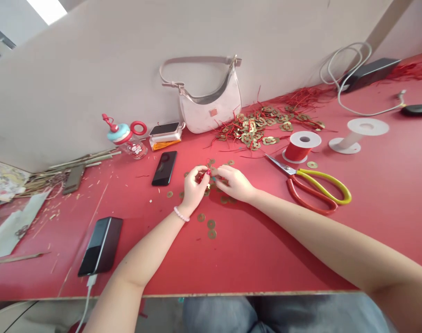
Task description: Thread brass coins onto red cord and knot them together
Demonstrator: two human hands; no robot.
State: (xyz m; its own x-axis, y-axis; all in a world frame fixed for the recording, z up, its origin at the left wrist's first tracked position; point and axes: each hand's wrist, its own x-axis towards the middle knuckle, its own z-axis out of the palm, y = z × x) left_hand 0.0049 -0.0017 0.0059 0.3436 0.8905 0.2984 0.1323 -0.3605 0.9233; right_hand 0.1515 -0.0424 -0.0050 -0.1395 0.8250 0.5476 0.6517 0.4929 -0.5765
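My left hand [194,186], with a pink bead bracelet at the wrist, pinches a bit of red cord [208,172] between thumb and fingers. Close beside it, my right hand [233,181] has its thumb and fingers pressed together at a coin with a square hole [214,171], partly hidden. Under and around both hands lie loose brass-coloured coins [211,224] on the red table [183,259]. A heap of coins tied with red cord [257,125] lies behind the hands.
Right of my hands are scissors [318,185], a spool of red cord [299,150] and a bare white spool [352,136]. Behind stand a pale handbag [211,111] and a drinking cup [134,145]. A phone [164,168] and a plugged-in folding phone [100,245] lie left.
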